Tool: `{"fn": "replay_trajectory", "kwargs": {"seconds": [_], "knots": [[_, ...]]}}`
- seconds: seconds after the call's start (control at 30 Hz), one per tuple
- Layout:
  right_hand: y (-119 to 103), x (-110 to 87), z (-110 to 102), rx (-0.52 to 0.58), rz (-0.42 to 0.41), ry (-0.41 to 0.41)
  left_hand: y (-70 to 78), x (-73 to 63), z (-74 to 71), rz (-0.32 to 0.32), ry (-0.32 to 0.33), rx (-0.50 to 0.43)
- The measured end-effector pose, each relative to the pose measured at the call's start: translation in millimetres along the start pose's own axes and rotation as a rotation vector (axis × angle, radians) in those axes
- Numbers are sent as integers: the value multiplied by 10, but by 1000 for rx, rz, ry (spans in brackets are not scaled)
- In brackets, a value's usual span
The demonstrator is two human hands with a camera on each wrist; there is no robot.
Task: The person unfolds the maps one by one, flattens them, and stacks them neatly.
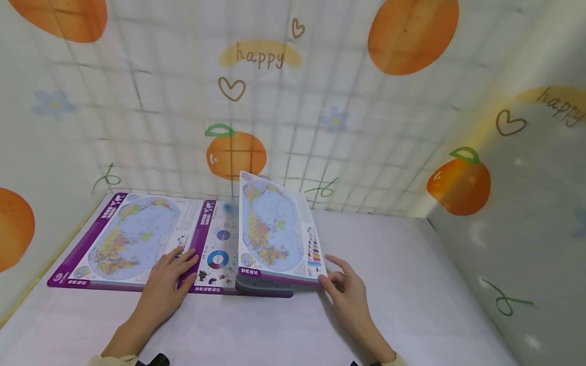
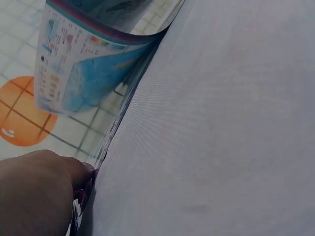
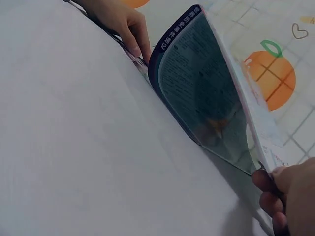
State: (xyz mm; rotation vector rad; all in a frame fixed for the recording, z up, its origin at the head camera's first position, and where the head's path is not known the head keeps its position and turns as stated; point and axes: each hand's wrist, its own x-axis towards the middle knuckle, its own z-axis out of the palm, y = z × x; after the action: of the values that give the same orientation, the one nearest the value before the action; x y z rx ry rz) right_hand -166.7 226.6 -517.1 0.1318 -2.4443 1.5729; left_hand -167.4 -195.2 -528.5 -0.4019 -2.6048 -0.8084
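A purple-bordered world map sheet (image 1: 137, 239) lies flat on the white table at the left. Spread over its right part, near a purple strip, my left hand (image 1: 165, 284) presses down with straight fingers. Between thumb and fingers, my right hand (image 1: 350, 297) pinches the lower right corner of a second world map sheet (image 1: 274, 223), which is lifted and tilted up. Its dark, text-covered underside (image 3: 206, 88) curves up from the table in the right wrist view. Under the raised sheet, a panel with round charts (image 1: 217, 259) is partly hidden.
A white cloth-like surface (image 1: 412, 284) covers the table. Behind it stands a wall covering (image 1: 284, 127) printed with oranges, hearts and words over a grid. A similar printed side wall (image 1: 540, 229) rises at the right.
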Motion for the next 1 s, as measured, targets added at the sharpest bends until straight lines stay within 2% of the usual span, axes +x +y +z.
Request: {"fn": "replay_trajectory", "kwargs": {"seconds": [0.43, 1.0], "knots": [[94, -3, -242, -160, 45, 93, 26, -28, -75, -36, -20, 17], [275, -79, -665, -205, 54, 202, 63, -18, -33, -24, -24, 10]]}}
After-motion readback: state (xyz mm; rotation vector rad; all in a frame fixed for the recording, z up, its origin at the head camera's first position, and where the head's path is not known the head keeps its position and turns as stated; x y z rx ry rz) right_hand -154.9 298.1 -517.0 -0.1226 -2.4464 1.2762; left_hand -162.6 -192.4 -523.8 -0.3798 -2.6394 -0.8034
